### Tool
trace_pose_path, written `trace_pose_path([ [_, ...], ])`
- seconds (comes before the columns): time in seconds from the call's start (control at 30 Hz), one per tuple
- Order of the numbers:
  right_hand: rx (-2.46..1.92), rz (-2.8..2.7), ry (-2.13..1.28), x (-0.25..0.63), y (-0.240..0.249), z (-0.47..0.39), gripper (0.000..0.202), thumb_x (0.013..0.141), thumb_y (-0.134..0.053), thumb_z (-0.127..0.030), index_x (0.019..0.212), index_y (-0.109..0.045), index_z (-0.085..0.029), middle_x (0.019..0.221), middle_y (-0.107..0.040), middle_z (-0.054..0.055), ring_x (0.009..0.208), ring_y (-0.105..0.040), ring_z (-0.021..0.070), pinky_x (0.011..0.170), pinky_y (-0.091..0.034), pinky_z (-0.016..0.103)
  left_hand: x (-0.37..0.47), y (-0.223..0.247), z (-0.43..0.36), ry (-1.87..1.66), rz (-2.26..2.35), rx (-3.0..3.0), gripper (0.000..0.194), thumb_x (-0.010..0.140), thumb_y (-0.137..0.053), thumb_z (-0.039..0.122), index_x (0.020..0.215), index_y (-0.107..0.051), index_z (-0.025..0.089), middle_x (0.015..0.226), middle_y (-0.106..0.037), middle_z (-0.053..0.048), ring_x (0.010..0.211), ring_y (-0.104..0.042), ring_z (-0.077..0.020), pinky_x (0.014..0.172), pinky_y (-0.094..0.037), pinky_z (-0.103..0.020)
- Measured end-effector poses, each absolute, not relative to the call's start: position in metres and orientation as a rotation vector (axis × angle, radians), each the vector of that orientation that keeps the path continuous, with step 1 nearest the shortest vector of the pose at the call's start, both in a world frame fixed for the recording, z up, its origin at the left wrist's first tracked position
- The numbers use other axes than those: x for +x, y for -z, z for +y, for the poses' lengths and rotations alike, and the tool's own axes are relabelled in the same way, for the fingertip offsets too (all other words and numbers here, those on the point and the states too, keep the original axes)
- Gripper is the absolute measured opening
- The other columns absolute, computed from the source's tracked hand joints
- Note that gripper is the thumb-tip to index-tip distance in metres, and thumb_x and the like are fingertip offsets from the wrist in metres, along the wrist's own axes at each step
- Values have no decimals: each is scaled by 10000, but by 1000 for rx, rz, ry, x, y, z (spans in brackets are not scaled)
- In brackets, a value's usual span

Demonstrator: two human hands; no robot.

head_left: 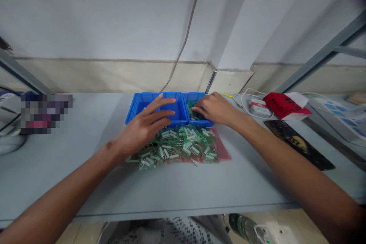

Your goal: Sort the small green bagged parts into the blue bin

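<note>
My left hand [148,124], fingers spread and holding nothing, hovers over the front of the wider blue bin [178,110]. My right hand [211,107] reaches into the smaller blue bin [204,122] at its right, fingers bent down over green packets [191,106]; the fingertips are partly hidden, so what they hold cannot be made out. In front of the bins lie several clear green bags [188,148] with white strips inside, partly on a red sheet [223,150].
A red paper packet [281,105], a white box [259,107] with a coiled cable and a black mat [300,143] lie at the right. A white power strip [340,116] is farther right. A grey mouse [11,143] sits at the left. A wall stands behind.
</note>
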State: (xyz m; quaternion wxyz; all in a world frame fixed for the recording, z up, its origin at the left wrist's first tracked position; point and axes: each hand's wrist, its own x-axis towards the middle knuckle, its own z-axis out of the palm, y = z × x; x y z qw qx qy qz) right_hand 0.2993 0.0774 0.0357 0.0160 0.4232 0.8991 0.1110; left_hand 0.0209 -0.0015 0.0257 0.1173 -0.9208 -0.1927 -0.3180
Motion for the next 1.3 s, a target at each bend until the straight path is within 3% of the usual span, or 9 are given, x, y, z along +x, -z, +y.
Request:
trace_pose_path([
  [0.07,1301,2807,-303,307,-35,84,304,1009,-537,-385,1057,-758,-181,1003,-769,117,921,-693,260,806,-422,350,16,-23,5,1014,-673,-2735,327,911,-385,-76,980,-630,130,1223,-698,-107,1451,-447,-274,1216,-407,-608],
  [0.17,1296,2829,-250,315,-34,94,324,957,-631,-367,1224,-719,-204,1114,-747,127,1008,-667,269,833,-438,339,10,-19,13,1010,-768,-2725,376,900,-382,-73,1035,-643,161,1215,-706,-68,1416,-487,-235,1198,-445,-546],
  [0.43,1321,2872,-284,318,-27,100,248,926,-640,-245,1131,-776,-207,1034,-729,156,1019,-635,303,872,-455,377,1,-19,20,637,-879,-2616,238,971,-484,108,1108,-674,150,1210,-719,-91,1272,-596,-288,1003,-583,-500],
  [0.63,1283,2903,-329,324,-22,108,382,957,-610,-360,1329,-666,-297,1080,-674,123,870,-639,236,749,-453,315,-9,-18,22,525,-1048,-2686,393,1031,-486,333,1385,-550,175,1351,-655,-85,1368,-532,-277,1072,-562,-496],
  [0.83,1308,2882,-359,317,-25,103,347,926,-518,-194,1180,-751,-232,1015,-679,142,854,-636,265,704,-416,348,-14,-17,21,491,-1032,-2722,341,1033,-477,376,1232,-670,178,1363,-649,-103,1258,-637,-277,1048,-577,-492],
  [1.0,1201,2879,-394,314,-21,99,320,916,-498,-229,1004,-795,-149,857,-684,156,1026,-580,329,898,-418,426,-12,-18,19,463,-1014,-2713,356,1004,-531,426,1234,-672,194,1370,-639,-122,1213,-661,-299,1013,-589,-509],
  [1.13,1205,2945,-399,315,-20,99,353,956,-452,-261,1003,-783,-146,1004,-713,159,1229,-497,338,1012,-369,453,-9,-18,16,414,-987,-2695,308,1015,-507,339,1201,-683,166,1346,-651,-139,1224,-654,-299,1025,-579,-502],
  [1.3,1210,2906,-497,304,-28,87,354,1004,-391,-248,1004,-716,-107,1007,-715,175,1099,-572,334,947,-392,429,-7,-16,17,463,-913,-2685,264,1010,-525,309,1125,-715,167,1288,-689,-142,1207,-672,-288,1036,-574,-497],
])
